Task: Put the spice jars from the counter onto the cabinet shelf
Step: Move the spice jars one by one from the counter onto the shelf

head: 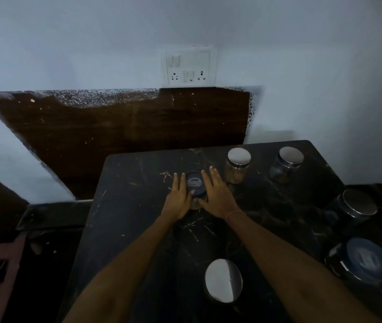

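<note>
Nearest you, a steel-lidded jar (223, 280) sits alone on the dark table (124, 206), not yet touched. Off to your right, a blue-lidded jar (366, 259) and behind it another steel-lidded one (357, 206) wait too. By my count six jars are on the table and no cabinet shelf is in view, so the job looks barely begun.

Now your hands: your left hand (179, 201) and right hand (218, 194) bracket a dark-lidded jar (195, 184) mid-table, fingers straight and spread, palms at its sides, thumbs tucked at its near side. You're touching it, not lifting as far as I can tell.

Farther back, two more steel-lidded jars, one with pale contents (237, 165), one darker (287, 163), stand near the far edge.
</note>
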